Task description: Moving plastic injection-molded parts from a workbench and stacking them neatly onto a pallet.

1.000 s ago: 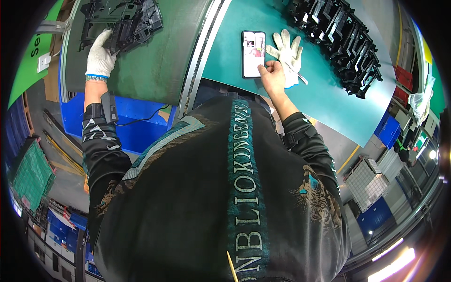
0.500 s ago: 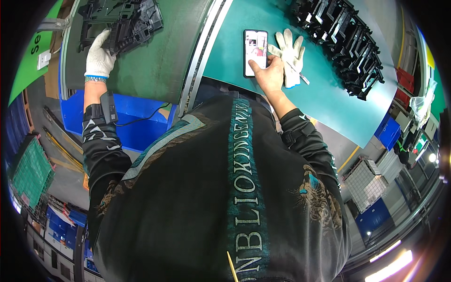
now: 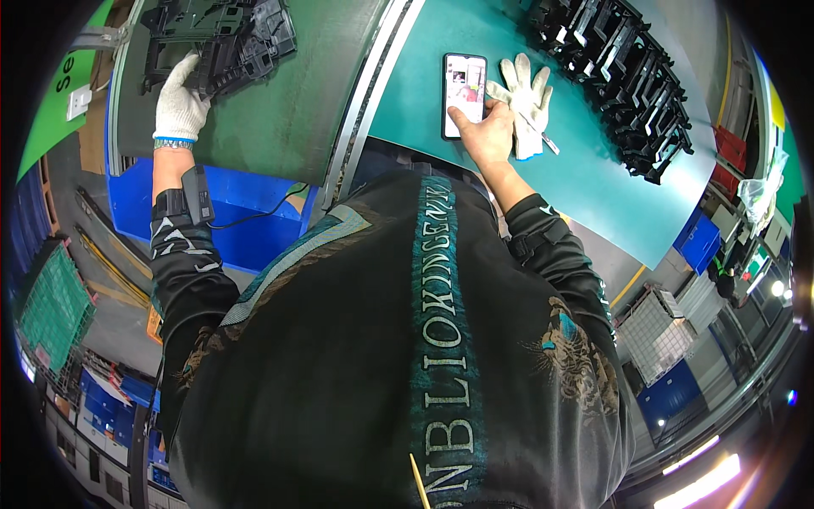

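Note:
My left hand [image 3: 181,106], in a white knit glove with a blue cuff, grips the near edge of a black plastic part [image 3: 225,42] with openings and ribs. That part lies on the dark green surface at the upper left. Some of the gloved fingers are hidden under or behind it. My bare right hand [image 3: 487,136] is at a smartphone [image 3: 464,97] lying on the teal table. Its thumb rests on the lit screen, and the other fingers curl at the phone's right edge. Just right of this hand lies an empty white glove [image 3: 527,106].
A thin pen-like tool [image 3: 551,145] lies by the empty glove. Several black plastic parts [image 3: 627,85] stand in a row on the teal table [image 3: 407,93]. A metal rail [image 3: 360,102] divides the two surfaces. A blue bin [image 3: 246,225] sits below the left one.

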Available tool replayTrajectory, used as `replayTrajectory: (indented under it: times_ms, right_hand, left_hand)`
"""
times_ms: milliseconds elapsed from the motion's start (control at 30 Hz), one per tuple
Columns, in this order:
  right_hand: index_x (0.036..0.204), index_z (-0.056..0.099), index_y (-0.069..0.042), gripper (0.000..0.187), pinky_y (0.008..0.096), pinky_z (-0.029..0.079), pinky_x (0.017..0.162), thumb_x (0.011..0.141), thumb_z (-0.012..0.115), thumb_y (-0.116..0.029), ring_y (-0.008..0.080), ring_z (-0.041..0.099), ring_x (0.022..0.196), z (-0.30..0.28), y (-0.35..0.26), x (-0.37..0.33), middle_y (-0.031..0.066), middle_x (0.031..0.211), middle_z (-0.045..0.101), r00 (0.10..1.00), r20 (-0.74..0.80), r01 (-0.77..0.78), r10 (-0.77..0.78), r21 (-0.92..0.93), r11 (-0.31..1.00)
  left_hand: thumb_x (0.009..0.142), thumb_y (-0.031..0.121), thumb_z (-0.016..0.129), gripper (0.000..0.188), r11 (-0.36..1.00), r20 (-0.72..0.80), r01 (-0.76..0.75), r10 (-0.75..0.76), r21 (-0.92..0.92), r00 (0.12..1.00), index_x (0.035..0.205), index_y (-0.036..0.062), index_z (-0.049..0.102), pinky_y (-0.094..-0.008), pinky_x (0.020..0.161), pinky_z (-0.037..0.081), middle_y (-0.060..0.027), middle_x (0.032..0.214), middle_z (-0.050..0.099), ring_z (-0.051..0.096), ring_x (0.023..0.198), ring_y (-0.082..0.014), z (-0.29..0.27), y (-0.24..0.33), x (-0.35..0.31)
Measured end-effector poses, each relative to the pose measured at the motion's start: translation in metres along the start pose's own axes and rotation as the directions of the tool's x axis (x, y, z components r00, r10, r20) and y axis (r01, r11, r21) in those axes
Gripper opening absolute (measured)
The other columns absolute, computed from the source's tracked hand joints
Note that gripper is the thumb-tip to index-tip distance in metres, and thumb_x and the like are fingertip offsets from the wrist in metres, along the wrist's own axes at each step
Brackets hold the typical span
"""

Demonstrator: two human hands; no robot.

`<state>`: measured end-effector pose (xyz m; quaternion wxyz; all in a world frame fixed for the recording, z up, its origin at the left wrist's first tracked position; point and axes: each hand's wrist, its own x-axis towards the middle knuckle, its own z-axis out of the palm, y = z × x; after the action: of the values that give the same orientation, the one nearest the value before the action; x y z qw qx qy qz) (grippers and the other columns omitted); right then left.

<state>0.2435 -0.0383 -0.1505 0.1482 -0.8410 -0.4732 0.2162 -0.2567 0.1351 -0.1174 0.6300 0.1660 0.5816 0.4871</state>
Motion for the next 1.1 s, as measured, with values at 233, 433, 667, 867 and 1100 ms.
replayTrajectory:
  times_ms: [233,433,667,867,1100]
  right_hand:
    - [0.105,0.066,0.001,0.036,0.0291,0.051,0.076,0.084,0.08,-0.024,0.0149,0.06,0.082,0.02,0.045,0.015,0.0053,0.09,0.065,0.999,0.03,-0.044,0.035,0.408,0.912]
    - [0.097,0.069,0.0,0.019,0.025,0.048,0.069,0.089,0.073,-0.016,0.0085,0.056,0.074,0.013,0.042,0.015,0.0002,0.08,0.064,0.997,0.06,-0.063,0.038,0.488,0.871]
    - [0.093,0.07,0.0,0.017,0.0251,0.048,0.068,0.09,0.071,-0.017,0.0082,0.056,0.072,0.008,0.034,0.016,0.0009,0.079,0.065,0.992,0.078,-0.129,0.104,0.477,0.87]
    - [0.101,0.069,-0.001,0.018,0.0285,0.05,0.073,0.088,0.073,-0.014,0.0153,0.061,0.08,-0.003,0.036,-0.007,0.0061,0.089,0.065,0.993,-0.015,0.115,-0.118,0.364,0.924]
    - [0.116,0.07,-0.01,0.038,0.0439,0.042,0.097,0.08,0.079,-0.019,0.0324,0.054,0.112,-0.027,0.019,-0.02,0.0112,0.117,0.061,0.791,0.019,0.611,-0.611,-0.061,0.789]
  left_hand:
    - [0.098,0.003,0.049,0.037,0.884,0.213,-0.277,0.208,0.377,0.955,0.134,0.0043,0.057,-0.0347,0.107,0.046,-0.0098,0.133,0.062,0.058,0.124,-0.0201,-0.034,-0.011,0.014]
    - [0.104,0.018,0.046,0.035,0.876,0.212,-0.263,0.19,0.404,0.959,0.134,0.0048,0.058,-0.0366,0.11,0.043,-0.0097,0.136,0.062,0.056,0.128,-0.0214,-0.039,-0.011,0.007]
    - [0.104,0.019,0.044,0.036,0.975,0.012,-0.096,0.095,0.198,0.995,0.135,0.0099,0.06,-0.0431,0.112,0.038,-0.0089,0.138,0.061,0.056,0.128,-0.022,-0.003,-0.005,-0.022]
    - [0.104,0.02,0.044,0.036,0.985,-0.167,0.003,0.025,0.17,0.986,0.135,0.0119,0.06,-0.0471,0.112,0.036,-0.0074,0.139,0.06,0.056,0.127,-0.022,0.024,0.006,-0.042]
    - [0.102,0.02,0.049,0.035,0.998,-0.175,-0.023,0.033,0.062,0.984,0.132,0.0101,0.062,-0.0468,0.109,0.04,-0.0067,0.136,0.061,0.057,0.125,-0.0215,0.024,0.004,-0.043]
